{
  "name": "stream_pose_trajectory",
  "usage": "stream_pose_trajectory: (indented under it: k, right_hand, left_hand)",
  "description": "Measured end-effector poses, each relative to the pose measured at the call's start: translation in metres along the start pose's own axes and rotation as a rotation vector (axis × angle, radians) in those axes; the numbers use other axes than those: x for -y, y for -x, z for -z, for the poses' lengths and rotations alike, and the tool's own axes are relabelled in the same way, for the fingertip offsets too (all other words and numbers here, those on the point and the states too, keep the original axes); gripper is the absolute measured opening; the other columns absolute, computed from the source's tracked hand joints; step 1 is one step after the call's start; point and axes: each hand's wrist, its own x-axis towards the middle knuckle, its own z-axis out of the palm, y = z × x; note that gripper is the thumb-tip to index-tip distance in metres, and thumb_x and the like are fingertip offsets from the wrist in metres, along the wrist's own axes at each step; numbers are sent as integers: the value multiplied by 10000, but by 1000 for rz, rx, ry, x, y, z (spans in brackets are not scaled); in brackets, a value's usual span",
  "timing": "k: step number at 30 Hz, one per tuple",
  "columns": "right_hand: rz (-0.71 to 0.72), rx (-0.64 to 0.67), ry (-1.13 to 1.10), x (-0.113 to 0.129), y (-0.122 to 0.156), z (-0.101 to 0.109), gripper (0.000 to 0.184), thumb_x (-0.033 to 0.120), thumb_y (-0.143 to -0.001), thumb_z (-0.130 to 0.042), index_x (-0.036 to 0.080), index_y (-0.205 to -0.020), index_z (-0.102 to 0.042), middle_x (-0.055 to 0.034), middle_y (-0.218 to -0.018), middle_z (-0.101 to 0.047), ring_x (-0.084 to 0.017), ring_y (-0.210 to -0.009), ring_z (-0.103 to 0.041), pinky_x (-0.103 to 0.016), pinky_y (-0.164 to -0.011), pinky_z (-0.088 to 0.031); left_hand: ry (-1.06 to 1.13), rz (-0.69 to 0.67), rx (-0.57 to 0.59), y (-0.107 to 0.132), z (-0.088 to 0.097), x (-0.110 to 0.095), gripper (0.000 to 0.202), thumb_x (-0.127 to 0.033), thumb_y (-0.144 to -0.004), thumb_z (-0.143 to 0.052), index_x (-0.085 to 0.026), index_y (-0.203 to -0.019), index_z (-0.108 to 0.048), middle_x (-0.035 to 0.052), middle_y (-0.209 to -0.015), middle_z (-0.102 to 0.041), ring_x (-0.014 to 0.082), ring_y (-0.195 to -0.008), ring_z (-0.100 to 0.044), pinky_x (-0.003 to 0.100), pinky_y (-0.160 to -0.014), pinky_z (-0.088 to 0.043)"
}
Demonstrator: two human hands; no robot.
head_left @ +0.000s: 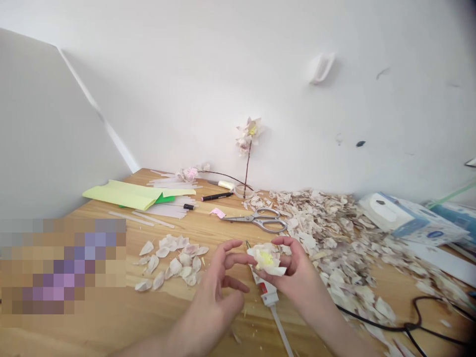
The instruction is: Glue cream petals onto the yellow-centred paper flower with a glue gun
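My right hand (297,272) is closed around a small handmade flower (268,259) with pale petals and a yellow centre, held just above the wooden table (111,317). My left hand (219,282) hovers beside it with fingers apart, thumb and forefinger tips close to the flower's left petals, holding nothing. Under both hands lies a glue gun (268,296) with a glue stick behind it. Trimmed loose petals (171,263) lie in a small group left of my hands.
Scissors (262,219) lie beyond the hands. A big heap of husk scraps (334,238) covers the right side, with a tissue box (405,218) and black cable (412,322). Green paper (130,194), glue sticks, a marker (216,197) and finished flower stems (248,139) stand at the back.
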Motion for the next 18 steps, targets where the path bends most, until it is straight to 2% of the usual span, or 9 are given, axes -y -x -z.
stream_pose_trajectory:
  k: [3,6,9,12,16,18]
  right_hand:
    - [9,13,12,1,1,-1,546,260,-563,-728,259,-944,-337,52,-609,-691,-175,-489,-623,-259,-445,-450]
    - [7,15,16,2,1,-2,550,259,-557,-738,258,-934,-337,48,-610,-693,-177,-502,-628,-252,-440,-452]
    - [15,-17,23,2,0,-1,525,266,-564,-727,258,-917,-338,51,-593,-689,-168,-468,-610,-237,-405,-435]
    - [20,-54,30,2,-2,1,537,263,-543,-732,255,-901,-333,49,-576,-690,-174,-463,-611,-240,-407,-439]
    - [-7,11,73,2,-3,2,540,258,-561,-713,256,-930,-319,45,-590,-693,-189,-497,-626,-259,-448,-453]
    - [16,45,185,1,-1,1,484,247,-611,-666,257,-949,-320,47,-612,-691,-184,-508,-622,-269,-475,-451]
  left_hand:
    - [27,-17,-26,-3,0,-1,568,-28,-664,-459,-224,-1185,-347,64,-1094,-569,169,-870,-536,327,-784,-422]
    - [43,-20,-17,-5,1,-3,569,-33,-660,-469,-214,-1185,-340,65,-1070,-575,149,-796,-529,324,-765,-420]
    - [18,-40,-26,-6,2,-4,560,-29,-659,-462,-209,-1175,-342,58,-1036,-581,150,-807,-526,321,-767,-414]
    - [-22,-75,-85,-8,3,-2,530,-43,-664,-469,-220,-1152,-364,35,-980,-575,151,-820,-524,313,-756,-409]
    - [-35,-48,-119,-15,5,6,487,-90,-658,-530,-227,-1110,-411,29,-930,-556,178,-897,-521,281,-672,-411]
    - [-48,-40,-134,-20,9,5,467,-108,-649,-562,-217,-1085,-435,37,-906,-566,189,-909,-521,273,-645,-418]
